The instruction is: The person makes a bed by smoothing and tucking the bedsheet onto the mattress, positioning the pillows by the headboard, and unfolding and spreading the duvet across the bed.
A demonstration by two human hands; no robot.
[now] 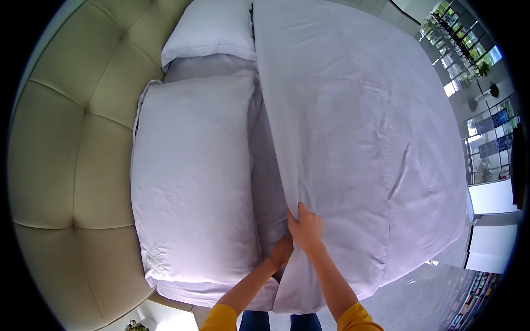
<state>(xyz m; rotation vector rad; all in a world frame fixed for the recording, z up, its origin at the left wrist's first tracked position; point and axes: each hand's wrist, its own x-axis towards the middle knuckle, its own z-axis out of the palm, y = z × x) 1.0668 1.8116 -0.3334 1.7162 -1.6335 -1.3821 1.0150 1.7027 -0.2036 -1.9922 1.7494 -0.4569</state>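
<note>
A pale lilac-white duvet (342,132) covers most of the bed, its near-pillow edge running from the far side down to my hands. My right hand (306,227) is closed on that edge, thumb on top, pulling small creases into the cloth. Just below and to the left, my left hand (281,251) reaches in at the same edge, against the sheet (269,165). Its fingers are mostly hidden by the fold, so their grip does not show. To the left of both hands lies a large plump pillow (196,176).
A second pillow (212,30) lies at the far side. The tufted beige headboard (55,154) borders the bed on the left. Beyond the bed's foot are a shiny grey floor (414,298), a white cabinet-like block (491,245) and windows. A plant (136,326) shows at bottom left.
</note>
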